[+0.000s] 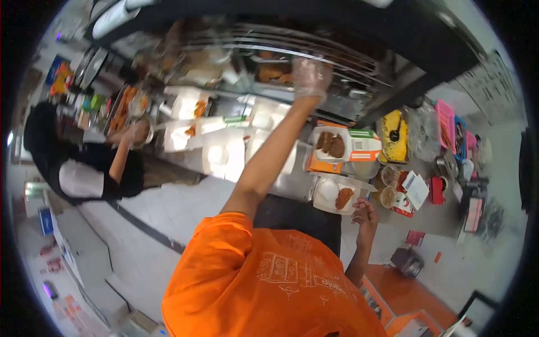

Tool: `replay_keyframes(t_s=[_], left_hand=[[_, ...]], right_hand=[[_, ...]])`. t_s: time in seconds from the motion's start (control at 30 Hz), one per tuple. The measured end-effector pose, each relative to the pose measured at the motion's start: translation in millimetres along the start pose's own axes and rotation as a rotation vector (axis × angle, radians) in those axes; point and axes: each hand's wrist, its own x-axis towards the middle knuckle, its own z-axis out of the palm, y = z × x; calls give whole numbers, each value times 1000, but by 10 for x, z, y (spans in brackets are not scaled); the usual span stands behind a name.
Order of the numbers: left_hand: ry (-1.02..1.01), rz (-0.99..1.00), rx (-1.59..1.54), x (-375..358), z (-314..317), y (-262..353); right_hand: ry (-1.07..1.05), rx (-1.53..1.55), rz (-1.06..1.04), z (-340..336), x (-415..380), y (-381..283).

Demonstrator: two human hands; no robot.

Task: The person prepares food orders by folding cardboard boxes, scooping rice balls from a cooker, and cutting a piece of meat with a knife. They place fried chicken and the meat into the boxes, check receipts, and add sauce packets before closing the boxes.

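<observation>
My left hand point(312, 77), in a clear plastic glove, reaches into the food warmer point(269, 42) beneath its metal rails. Its fingers are hidden there, so a grip cannot be made out. Browned food pieces point(274, 72) lie in the warmer beside that hand. My right hand point(365, 213) is at the right edge of an open takeaway box point(320, 203), fingers loosely bent and apart, with nothing seen in them. Inside that box are a white rice mound point(327, 190) and a fried chicken piece point(344, 197).
Several open white boxes point(216, 159) line the counter. An orange-and-white box point(365, 146) sits by a tub of brown patties point(330, 145). Rightward are a yellow food tray point(394, 137) and small cups point(388, 196). A co-worker point(84, 163) stands at left, hands over a bowl.
</observation>
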Motion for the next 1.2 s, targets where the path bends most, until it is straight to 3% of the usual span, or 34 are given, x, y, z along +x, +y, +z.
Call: replay_keyframes(t_s=[0.07, 0.1, 0.2, 0.27, 0.3, 0.33, 0.37, 0.5, 0.6, 0.63, 0.7, 0.73, 0.77, 0.8, 0.83, 0.93, 0.97, 1.07, 1.1, 1.13, 1.2], left_hand=[[313, 86, 56, -313, 172, -150], [377, 258, 22, -575, 31, -231], [241, 19, -473, -1444, -42, -927], [124, -222, -307, -1996, -31, -1726], [255, -276, -247, -2247, -193, -1917], [139, -375, -136, -2410, -177, -2243], [88, -579, -394, -2563, -5, -2556], [-130, -529, -163, -2485, 11, -2726], [-101, -472, -401, -2658, -432, -2954], [-74, -557, -522, -2765, -554, -3155], [-55, -637, -394, -2916, -771, -3555], [-59, -611, -150, -2939, -826, -3703], [-98, -585, -167, -2945, -756, -3878], [-79, -630, -206, -2971, -631, -4090], [-56, -684, -238, -2998, -572, -4199], [-242, -604, -305, -2759, -635, -4080], [-318, -694, -359, -2752, -495, -4300], [-291, -686, -517, -2692, -519, -4277], [-280, -808, -760, -2680, -562, -4163], [-283, -796, -754, -2705, -531, -4264], [-303, -681, -653, -2798, -356, -4510]], right_hand=[[-46, -25, 16, 121, 59, -74], [-49, -15, 5, 206, 117, -130], [-167, -71, -32, 528, 172, -363], [-187, -50, -29, 729, 234, -316], [-278, -100, -29, 851, 221, -338], [-372, -146, -37, 1009, 246, -366], [-415, -175, -2, 1188, 261, -372], [-559, -284, 19, 1775, 310, -243], [-492, -366, 59, 1821, 201, 99], [-445, -385, 3, 1761, 110, 112], [-280, -367, -107, 1326, 88, 633], [-51, -342, -73, 1080, 32, 747], [176, -299, -44, 837, -29, 854], [399, -505, 5, 680, -20, 828], [569, -785, -178, 470, -9, 1016], [630, -773, -137, 243, 76, 1144], [639, -765, -139, 293, 82, 1100], [672, -755, -112, 493, 62, 921], [591, -641, -139, 570, 48, 879], [504, -529, -177, 703, 27, 799], [374, -359, -56, 1185, -9, 271]])
